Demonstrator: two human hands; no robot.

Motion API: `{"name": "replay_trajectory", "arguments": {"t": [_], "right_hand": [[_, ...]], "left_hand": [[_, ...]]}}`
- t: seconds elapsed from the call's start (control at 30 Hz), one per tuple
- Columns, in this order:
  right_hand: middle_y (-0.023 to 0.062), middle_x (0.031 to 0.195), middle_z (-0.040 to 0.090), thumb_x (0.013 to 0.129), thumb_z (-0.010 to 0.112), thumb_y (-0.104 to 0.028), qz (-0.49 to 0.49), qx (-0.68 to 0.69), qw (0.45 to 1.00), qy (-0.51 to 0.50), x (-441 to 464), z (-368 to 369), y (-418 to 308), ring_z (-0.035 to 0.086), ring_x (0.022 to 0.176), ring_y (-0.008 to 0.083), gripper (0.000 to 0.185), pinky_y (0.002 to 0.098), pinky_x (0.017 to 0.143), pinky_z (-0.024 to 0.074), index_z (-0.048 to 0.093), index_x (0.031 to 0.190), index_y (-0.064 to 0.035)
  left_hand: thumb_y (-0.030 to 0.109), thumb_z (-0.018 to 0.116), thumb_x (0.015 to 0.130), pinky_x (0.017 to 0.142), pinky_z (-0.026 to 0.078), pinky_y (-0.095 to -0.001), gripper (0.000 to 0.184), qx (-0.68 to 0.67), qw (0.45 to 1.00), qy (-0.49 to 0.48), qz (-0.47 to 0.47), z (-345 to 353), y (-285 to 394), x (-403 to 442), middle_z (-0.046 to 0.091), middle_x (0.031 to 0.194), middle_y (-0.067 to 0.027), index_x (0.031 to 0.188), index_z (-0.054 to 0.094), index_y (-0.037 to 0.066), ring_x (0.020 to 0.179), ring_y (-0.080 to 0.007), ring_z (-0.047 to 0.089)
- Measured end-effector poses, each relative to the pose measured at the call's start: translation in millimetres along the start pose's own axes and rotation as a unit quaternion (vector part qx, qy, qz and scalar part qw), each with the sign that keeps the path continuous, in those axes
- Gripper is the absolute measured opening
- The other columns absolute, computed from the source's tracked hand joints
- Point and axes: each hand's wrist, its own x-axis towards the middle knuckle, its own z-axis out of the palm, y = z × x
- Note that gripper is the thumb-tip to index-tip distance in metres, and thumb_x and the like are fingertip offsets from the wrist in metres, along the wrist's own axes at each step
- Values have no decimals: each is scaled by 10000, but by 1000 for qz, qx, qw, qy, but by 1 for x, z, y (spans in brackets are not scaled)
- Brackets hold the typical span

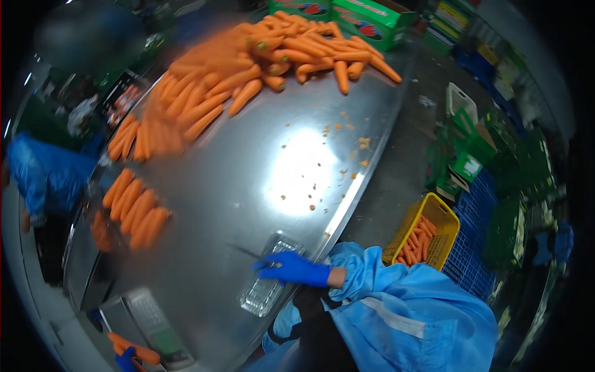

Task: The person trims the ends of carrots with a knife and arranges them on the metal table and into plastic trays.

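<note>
1. A thin knife-like tool is gripped in the curled right hand, above a clear plastic tray in which no carrot can be seen.
2. Orange scraps are scattered on the tabletop; some trimming appears done.
3. One short row of carrots is laid side by side; a large heap is left loose.
4. Carrots are held by a gloved hand at the lower-left edge; whether it is the left hand cannot be told.
</note>
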Motion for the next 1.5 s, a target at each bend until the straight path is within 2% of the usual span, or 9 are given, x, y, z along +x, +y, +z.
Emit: {"name": "replay_trajectory", "arguments": {"t": [0.3, 0.43, 0.47, 0.6, 0.87, 0.93, 1.1, 1.27, 1.5], "right_hand": [[101, 1297, 615, 852, 777, -304, -213, 27, 974, -73, -10, 22, -41, 664, 923, 136, 609, 262, 749, 555, 544, 1353, -46], [90, 1075, 675, 811, 806, -307, -19, 220, 965, -141, -37, -12, -40, 650, 873, 120, 589, 228, 687, 532, 575, 1271, -19], [32, 809, 639, 831, 769, -346, -69, 215, 974, -20, -54, -24, -39, 573, 667, 69, 486, 218, 574, 463, 638, 1121, 20], [29, 764, 640, 861, 715, -375, -53, 355, 929, 90, -98, -96, 27, 506, 571, 52, 434, 208, 489, 379, 673, 1064, 6], [109, 906, 707, 862, 670, -565, -28, 586, 610, 532, -238, -182, 212, 432, 456, 93, 533, 223, 422, 357, 637, 1059, -70], [29, 692, 565, 854, 705, -490, -74, 606, 454, 649, -261, -207, 313, 475, 537, 98, 479, 249, 449, 408, 690, 1098, -78], [86, 802, 679, 903, 649, -316, -103, 497, 561, 655, -301, -241, 409, 542, 545, 132, 326, 253, 459, 433, 672, 1141, -94], [78, 938, 715, 945, 597, -238, 50, 237, 718, 652, -207, -270, 197, 544, 583, 122, 258, 240, 466, 408, 636, 1123, -56], [1, 957, 720, 923, 708, -196, -127, 127, 879, 443, -49, -346, -12, 604, 698, 44, 356, 203, 588, 473, 661, 1259, -88]], "left_hand": [[372, 685, 875, 752, 538, -381, 528, -608, 699, -369, 66, 17, 208, -172, 634, 1149, -156, 1224, 607, -16, 868, -273, 661], [378, 659, 903, 732, 536, -355, 543, -608, 559, -554, 105, 62, 295, -230, 618, 1173, -138, 1257, 587, -28, 835, -238, 658], [376, 645, 916, 715, 530, -345, 533, -593, 559, -565, 130, 76, 329, -246, 614, 1167, -131, 1263, 579, -24, 815, -225, 651], [358, 602, 958, 641, 497, -316, 490, -573, 539, -600, 148, 88, 417, -286, 605, 1067, -90, 1277, 562, -11, 723, -178, 598], [462, 585, 977, 609, 479, -282, 329, -663, 407, -615, -129, 137, 427, -256, 560, 774, 5, 954, 603, 134, 626, -139, 531], [411, 595, 983, 637, 489, -278, 278, -669, 389, -611, -169, 145, 421, -248, 554, 766, 5, 940, 599, 136, 635, -132, 526], [294, 664, 874, 726, 487, -316, 248, -688, 421, -578, -124, 144, 431, -252, 530, 822, -21, 986, 572, 93, 741, -161, 539], [258, 690, 771, 829, 468, -393, 386, -702, 326, -618, -138, 166, 468, -277, 517, 857, -59, 1055, 547, 37, 831, -231, 538], [301, 700, 824, 844, 484, -436, 429, -701, 433, -538, -182, 183, 515, -301, 560, 859, -69, 1121, 563, 23, 820, -252, 572]]}}
